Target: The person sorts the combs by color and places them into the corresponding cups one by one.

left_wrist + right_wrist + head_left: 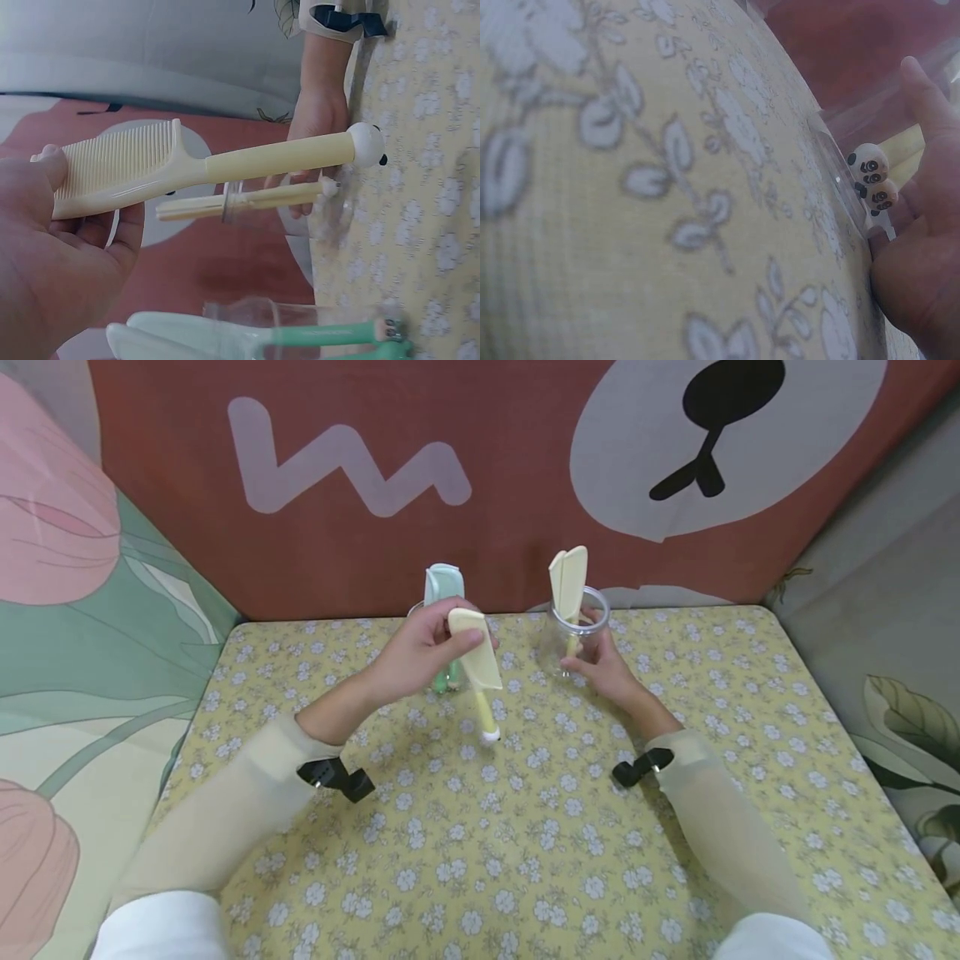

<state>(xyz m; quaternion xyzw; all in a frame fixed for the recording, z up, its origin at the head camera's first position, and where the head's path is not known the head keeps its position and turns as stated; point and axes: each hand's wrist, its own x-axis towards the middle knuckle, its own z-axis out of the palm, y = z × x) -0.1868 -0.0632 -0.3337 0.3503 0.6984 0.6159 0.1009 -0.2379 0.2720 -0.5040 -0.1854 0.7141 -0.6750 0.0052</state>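
My left hand (408, 660) pinches a cream comb (487, 710) by its toothed end, thumb on one face. The comb's yellow handle points down, ending in a small white animal-head knob (367, 145). At the right, my right hand (611, 672) grips a clear jar (552, 650) standing on the table. Inside it, cream combs (573, 577) stand with handles down and toothed ends above the rim. Two panda-like knobs (873, 165) show near the jar's base. Behind my left hand, green combs (446, 582) stand in a second clear container (251, 311), partly hidden.
A yellow floral cloth (487, 860) covers the table. A reddish-brown printed backdrop (337, 560) rises at its far edge, with patterned curtains (172, 635) at the sides. Each wrist carries a black camera mount (337, 778).
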